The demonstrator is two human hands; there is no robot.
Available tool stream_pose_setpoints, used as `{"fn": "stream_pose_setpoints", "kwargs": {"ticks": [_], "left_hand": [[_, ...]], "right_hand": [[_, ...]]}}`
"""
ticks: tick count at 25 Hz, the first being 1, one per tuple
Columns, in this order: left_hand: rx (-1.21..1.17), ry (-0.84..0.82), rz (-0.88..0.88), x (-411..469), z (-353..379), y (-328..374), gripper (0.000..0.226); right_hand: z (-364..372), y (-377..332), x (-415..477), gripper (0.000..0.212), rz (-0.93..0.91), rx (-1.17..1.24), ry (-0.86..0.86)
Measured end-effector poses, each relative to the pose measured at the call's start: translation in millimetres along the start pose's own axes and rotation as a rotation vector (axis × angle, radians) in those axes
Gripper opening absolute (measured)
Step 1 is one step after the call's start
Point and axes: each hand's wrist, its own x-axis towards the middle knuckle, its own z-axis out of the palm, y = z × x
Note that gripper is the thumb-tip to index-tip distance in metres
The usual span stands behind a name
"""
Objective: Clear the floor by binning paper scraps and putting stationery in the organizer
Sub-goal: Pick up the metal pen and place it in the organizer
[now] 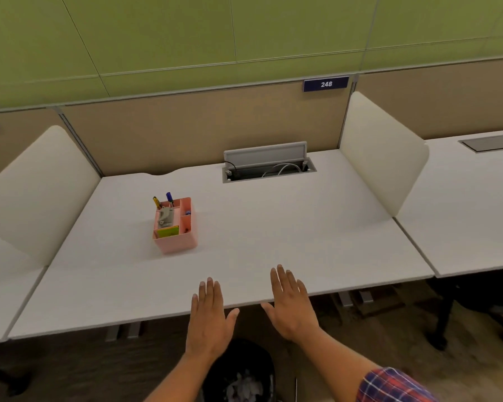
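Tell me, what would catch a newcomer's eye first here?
Probably the pink organizer standing alone on the white desk, with pens sticking out. Next, the left hand and right hand, open and empty, at the near desk edge. Below them, a black bin holds crumpled paper.

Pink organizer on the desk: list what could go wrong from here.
1. The pink organizer looks packed, pens standing tall; adding stationery could tip them out.
2. The black bin sits under the desk edge below both open hands, left hand and right hand; a foot could knock its paper scraps out.
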Motion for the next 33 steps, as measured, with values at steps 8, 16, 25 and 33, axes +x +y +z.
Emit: {"fn": "stream_pose_setpoints", "kwargs": {"ticks": [8,16,25,33], "left_hand": [[0.054,-0.065,0.116,-110.9,47.3,47.2,0.088],[0.041,-0.185,0.143,-187.1,93.6,105.8,0.087],[0.025,-0.303,0.101,-172.0,166.8,176.6,0.084],[-0.034,-0.404,0.017,-131.5,313.4,209.5,0.078]], "right_hand": [[21.4,35.5,-153.2,0.085,0.122,0.051,-0.033],[40.2,121.4,-270.7,0.084,0.33,0.061,-0.055],[85.7,261.2,-310.8,0.075,0.6,0.244,-0.107],[209.3,384.6,-321.9,0.065,0.798,0.242,-0.232]]}}
